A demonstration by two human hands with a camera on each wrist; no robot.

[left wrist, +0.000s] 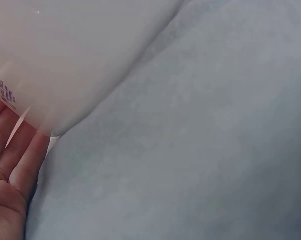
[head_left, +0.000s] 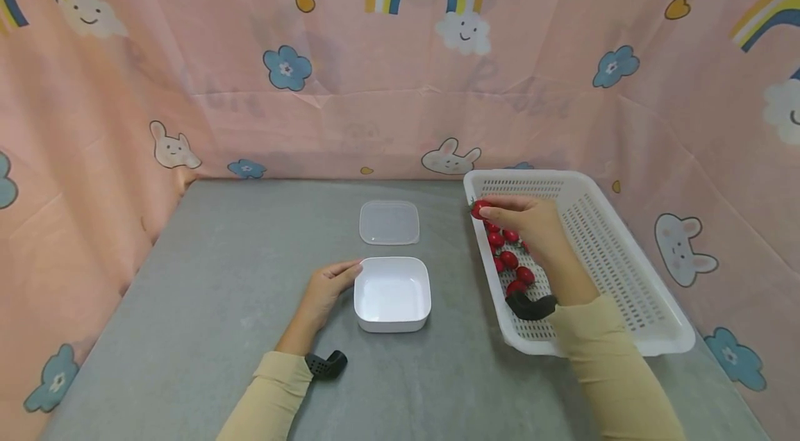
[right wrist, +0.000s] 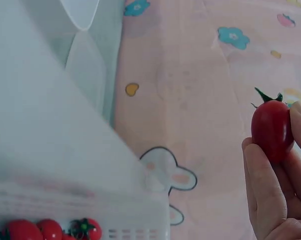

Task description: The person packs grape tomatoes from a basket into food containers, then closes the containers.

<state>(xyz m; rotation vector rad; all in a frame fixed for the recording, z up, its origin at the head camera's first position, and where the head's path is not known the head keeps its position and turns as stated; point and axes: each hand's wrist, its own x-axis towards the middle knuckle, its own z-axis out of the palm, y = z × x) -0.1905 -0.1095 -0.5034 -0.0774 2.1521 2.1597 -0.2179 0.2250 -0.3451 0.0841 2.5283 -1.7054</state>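
Observation:
My right hand (head_left: 521,219) pinches a red cherry tomato (right wrist: 272,130) with a green stem between thumb and fingers, above the far left part of a white plastic basket (head_left: 631,260). More cherry tomatoes (head_left: 509,260) lie along the basket's left side, under my right arm. My left hand (head_left: 328,288) touches the left side of a white square container (head_left: 392,323), whose inside shows no contents. In the left wrist view, its fingers (left wrist: 28,160) lie fairly straight against the container's wall; the thumb is out of that view.
A translucent lid (head_left: 389,223) lies flat on the grey table (head_left: 250,260) behind the container. The basket's raised left wall stands between the tomatoes and the container. A pink patterned curtain (head_left: 350,114) hangs behind the table and along its sides.

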